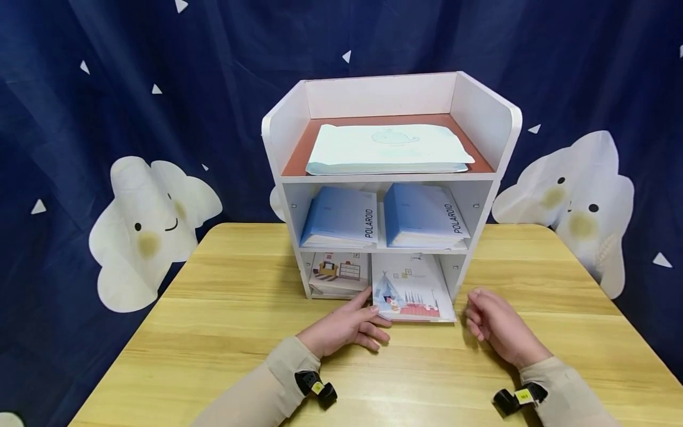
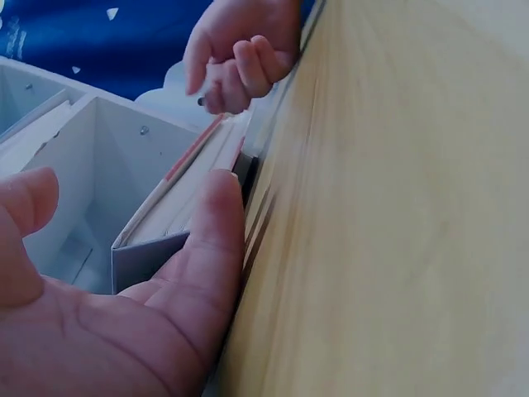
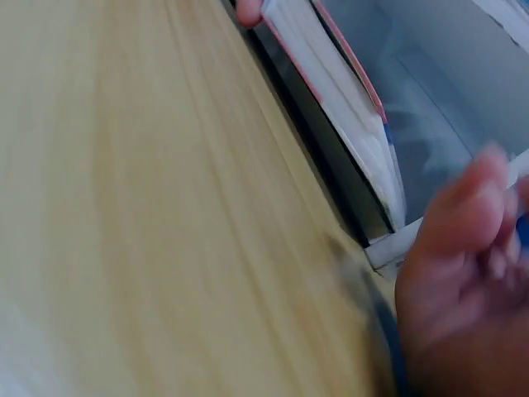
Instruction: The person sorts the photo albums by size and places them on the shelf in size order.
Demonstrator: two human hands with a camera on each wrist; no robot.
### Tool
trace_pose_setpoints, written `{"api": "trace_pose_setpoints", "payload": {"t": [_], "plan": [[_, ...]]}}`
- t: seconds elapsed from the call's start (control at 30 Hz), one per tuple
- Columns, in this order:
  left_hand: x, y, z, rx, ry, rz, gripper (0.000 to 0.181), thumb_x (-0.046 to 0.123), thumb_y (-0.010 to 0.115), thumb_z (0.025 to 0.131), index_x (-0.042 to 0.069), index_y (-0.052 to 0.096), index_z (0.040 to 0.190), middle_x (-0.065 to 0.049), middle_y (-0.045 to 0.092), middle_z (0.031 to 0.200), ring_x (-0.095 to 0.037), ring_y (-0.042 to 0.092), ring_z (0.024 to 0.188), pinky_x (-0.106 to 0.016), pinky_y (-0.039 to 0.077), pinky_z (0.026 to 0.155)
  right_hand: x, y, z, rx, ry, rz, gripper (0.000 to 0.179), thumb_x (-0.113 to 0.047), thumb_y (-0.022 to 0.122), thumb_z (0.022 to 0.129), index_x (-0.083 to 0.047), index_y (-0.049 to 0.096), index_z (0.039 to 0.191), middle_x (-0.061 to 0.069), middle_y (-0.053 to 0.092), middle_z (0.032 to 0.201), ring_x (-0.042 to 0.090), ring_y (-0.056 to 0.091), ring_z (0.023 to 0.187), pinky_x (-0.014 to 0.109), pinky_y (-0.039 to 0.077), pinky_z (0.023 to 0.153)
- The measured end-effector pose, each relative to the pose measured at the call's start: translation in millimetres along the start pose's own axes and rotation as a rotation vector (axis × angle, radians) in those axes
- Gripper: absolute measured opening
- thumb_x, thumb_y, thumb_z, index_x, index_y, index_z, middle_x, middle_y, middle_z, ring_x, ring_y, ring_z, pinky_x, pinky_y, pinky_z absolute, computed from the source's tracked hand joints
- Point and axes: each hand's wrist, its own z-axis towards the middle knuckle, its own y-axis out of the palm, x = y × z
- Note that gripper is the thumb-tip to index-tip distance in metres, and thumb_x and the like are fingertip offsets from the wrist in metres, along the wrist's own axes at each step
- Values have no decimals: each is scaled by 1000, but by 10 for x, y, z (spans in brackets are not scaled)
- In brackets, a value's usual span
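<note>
A picture album with a tent drawing on its cover lies flat in the lower right of the white shelf, its front end sticking out past the shelf edge. My left hand is at the album's front left corner, fingers extended. In the left wrist view, a finger lies along the corner of the album. My right hand hovers to the right of the album, fingers loosely curled, holding nothing. The right wrist view shows the album's page edges beside the shelf wall.
Another illustrated album lies in the lower left compartment. Two blue POLAROID albums fill the middle level, and a pale whale-print album lies on top. The shelf stands on a wooden table before a dark blue curtain.
</note>
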Motion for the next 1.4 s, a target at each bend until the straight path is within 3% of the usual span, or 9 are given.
{"api": "trace_pose_setpoints", "payload": {"t": [0.1,0.17,0.2,0.27,0.33,0.53,0.77,0.9,1.4], "plan": [[-36,1,8,-13,-6,5,83,34,51,108,16,-9,163,-23,63,129,-31,70,100,-40,60,80,57,51,-14,-374,-90,183,40,-11,17,112,14,48,112,17,64,94,19,66,80,30,58,69],[-51,-5,15,-22,-7,9,83,34,51,107,17,-8,163,-24,63,129,-31,70,100,-40,60,80,91,156,-9,-627,-86,283,43,-6,12,110,19,39,132,32,59,120,29,67,101,41,59,82],[-55,-10,17,-25,-9,10,82,34,51,108,17,-8,163,-24,63,130,-31,70,101,-40,60,81,104,221,0,-713,-70,314,45,-5,10,110,20,33,139,38,51,130,34,65,110,46,57,88],[-52,-23,21,-26,-11,18,81,34,50,108,19,-7,163,-23,63,130,-32,69,101,-40,60,81,127,349,27,-797,-26,348,47,-6,12,110,17,23,149,44,37,141,41,58,121,51,54,93],[-42,-35,25,-27,-8,23,80,33,49,108,19,-7,163,-23,63,130,-32,69,101,-40,60,81,142,446,60,-774,4,363,48,-8,14,110,13,18,154,40,27,150,42,54,126,51,54,94],[9,-50,10,-46,2,35,80,32,49,108,17,-7,163,-23,61,132,-32,69,103,-40,59,82,161,519,147,-585,80,354,50,-15,20,113,5,14,158,24,19,162,36,55,127,44,56,92],[15,-56,-4,-59,8,36,82,31,49,108,16,-11,162,-20,50,148,-32,66,110,-40,59,84,184,594,262,-468,60,269,51,-15,28,113,8,16,156,31,18,160,41,37,141,53,46,105],[25,-41,-9,-56,12,45,85,33,51,107,14,-10,162,-17,47,152,-33,65,113,-41,58,85,174,648,313,-382,82,235,56,-19,35,112,11,16,156,30,19,160,39,34,144,52,45,106],[16,-51,-46,-31,35,58,84,32,51,108,12,-11,162,-19,44,153,-33,64,115,-42,58,86,150,665,372,-306,157,235,61,-19,36,111,5,7,159,28,10,164,39,39,141,53,48,102]]}}
